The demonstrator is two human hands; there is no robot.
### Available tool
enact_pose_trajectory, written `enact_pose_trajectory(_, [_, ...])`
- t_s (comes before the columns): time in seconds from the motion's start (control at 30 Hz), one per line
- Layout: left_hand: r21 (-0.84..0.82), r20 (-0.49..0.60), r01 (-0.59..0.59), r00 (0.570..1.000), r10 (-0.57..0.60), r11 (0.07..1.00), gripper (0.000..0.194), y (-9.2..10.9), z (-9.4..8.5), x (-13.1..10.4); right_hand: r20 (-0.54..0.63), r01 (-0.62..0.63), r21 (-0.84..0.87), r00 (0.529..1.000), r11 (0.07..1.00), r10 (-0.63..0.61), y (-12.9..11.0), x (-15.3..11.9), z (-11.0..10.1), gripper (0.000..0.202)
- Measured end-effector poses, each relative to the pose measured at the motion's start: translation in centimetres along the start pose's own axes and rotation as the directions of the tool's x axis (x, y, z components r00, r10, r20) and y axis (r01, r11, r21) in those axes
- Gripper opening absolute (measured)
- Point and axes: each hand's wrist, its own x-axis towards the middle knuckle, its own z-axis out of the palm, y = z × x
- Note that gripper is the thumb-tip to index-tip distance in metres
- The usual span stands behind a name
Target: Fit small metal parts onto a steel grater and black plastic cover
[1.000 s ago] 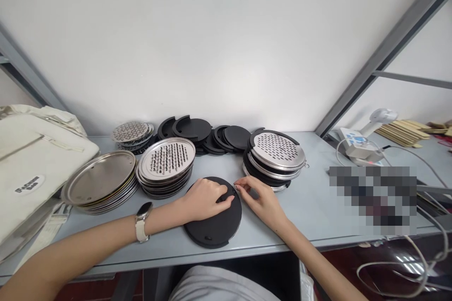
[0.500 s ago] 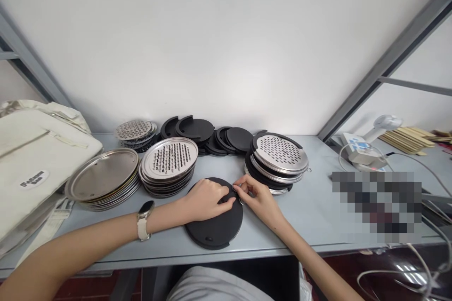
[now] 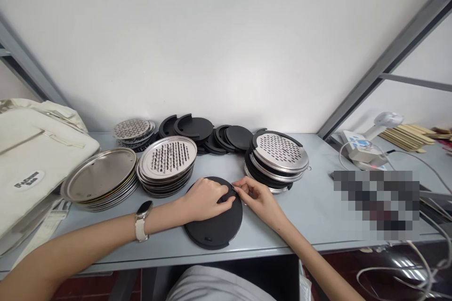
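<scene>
A black round disc (image 3: pixel 221 230) lies flat on the table in front of me, with a small slot near its front edge. My left hand (image 3: pixel 208 200) rests on it with curled fingers, the thumb and forefinger near its right rim. At that rim, my right hand (image 3: pixel 259 200) pinches a small metal ring, largely hidden by the fingertips. Just behind the right hand stands a stack of black discs and perforated metal grater plates (image 3: pixel 280 150), with a small ring (image 3: pixel 310 168) sticking out at its side. Behind my left hand is a stack of round grater plates (image 3: pixel 169 160).
Shallow metal plates (image 3: pixel 100 176) are stacked at the left, by a cream bag (image 3: pixel 38 164). More perforated plates (image 3: pixel 130 129) and loose black discs (image 3: pixel 196 128) lie along the wall. On the right are a white device (image 3: pixel 362 150), cables, wooden strips (image 3: pixel 406 137) and a blurred patch.
The view has shifted slightly. Both hands stay at the disc's right rim in nearly the same pose; the ring below the right fingers shows less clearly now.
</scene>
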Motion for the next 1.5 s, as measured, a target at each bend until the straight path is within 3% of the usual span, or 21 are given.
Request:
enact_pose_trajectory(0.77, [-0.006,-0.01,0.045,0.999,-0.045,0.999,0.034,-0.16,0.23,0.12,0.157,-0.026,0.121,0.988,0.992,0.006,-0.19,0.12,-0.93,0.024])
enact_pose_trajectory(1.07, [-0.188,-0.037,0.08,0.995,-0.088,0.979,0.033,-0.45,0.39,0.58,0.169,-0.02,0.106,0.986,0.994,0.001,-0.15,-0.01,-0.92,0.026])
enact_pose_trajectory(1.5, [-0.212,-0.02,0.092,0.995,-0.098,0.973,0.033,-0.25,0.07,0.68,0.204,-0.021,0.14,0.979,0.99,-0.008,-0.07,0.06,-1.04,0.027])
